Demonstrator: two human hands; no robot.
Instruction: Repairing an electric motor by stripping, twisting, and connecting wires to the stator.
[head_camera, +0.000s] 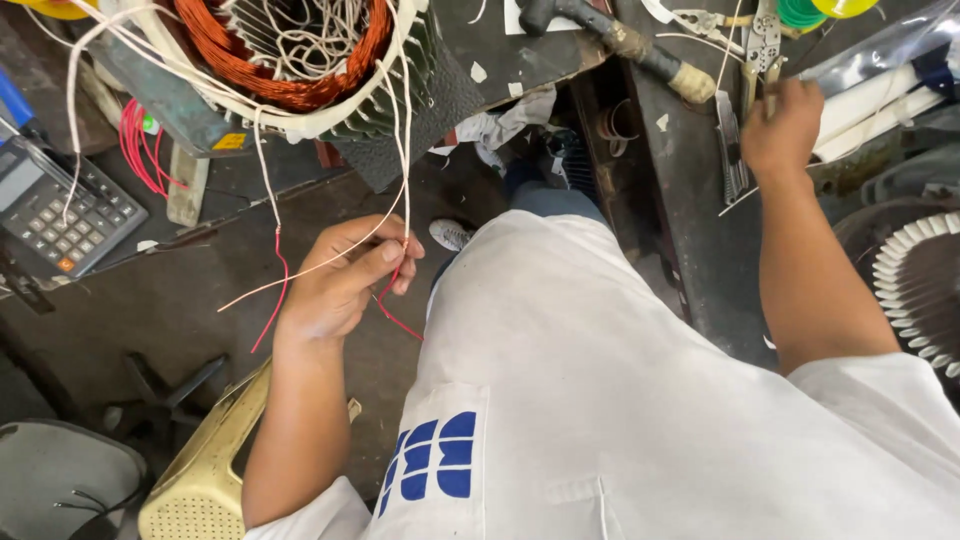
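Observation:
My left hand (345, 280) pinches a thin white lead wire (405, 170) and a red wire (392, 305) that hang down from a motor stator (300, 70) with copper windings at the top left. The fingers close on the wires near their joint. My right hand (782, 128) reaches over the dark bench at the upper right and grips the handles of a pair of pliers (762, 50). A metal file (730, 145) lies just left of that hand.
A grey calculator (60, 215) sits at the left edge beside a bundle of red wires (140, 150). A hammer (620, 40) lies on the bench top. White tubes (880, 105) and a finned motor housing (915, 280) are at right. A cream fan casing (205, 480) stands on the floor.

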